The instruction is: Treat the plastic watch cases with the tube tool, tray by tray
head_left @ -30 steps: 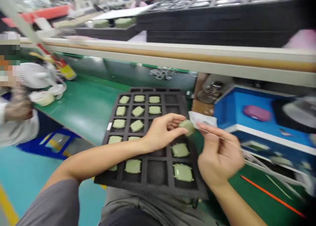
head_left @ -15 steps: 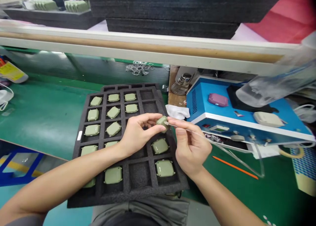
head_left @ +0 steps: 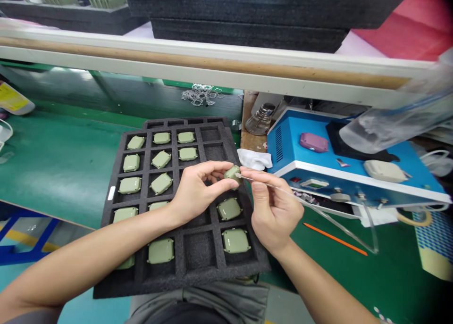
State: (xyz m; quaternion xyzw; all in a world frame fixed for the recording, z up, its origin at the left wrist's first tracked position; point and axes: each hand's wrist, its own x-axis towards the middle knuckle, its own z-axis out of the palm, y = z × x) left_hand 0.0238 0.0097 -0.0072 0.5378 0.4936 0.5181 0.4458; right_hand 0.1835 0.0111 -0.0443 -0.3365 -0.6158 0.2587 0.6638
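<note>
Between the thumb and fingers of my left hand (head_left: pixel 198 189) is a green watch case (head_left: pixel 231 174), held above the right part of a black foam tray (head_left: pixel 226 281). My right hand (head_left: pixel 276 211) pinches a thin tool with a clear tube (head_left: pixel 325 214) running back from it. The tool's pale tip sits at the face of the watch case; whether it touches I cannot tell. Similar green watch cases lie in many of the tray's compartments, one of them (head_left: pixel 236 240) at the lower right. My left forearm covers part of the tray.
A blue machine (head_left: pixel 285 173) stands at the right, with a purple watch case (head_left: pixel 314 142) and a beige one (head_left: pixel 385 170) on top. Nearby are a glass bottle (head_left: pixel 261 120), a white cloth (head_left: pixel 254 159) and an orange stick (head_left: pixel 334 239). A shelf edge (head_left: pixel 212 64) crosses above, bearing foam trays.
The camera view has shifted slightly, so the tray and shelf appear a little displaced. Both hands keep their hold, with the tool tip still at the watch case.
</note>
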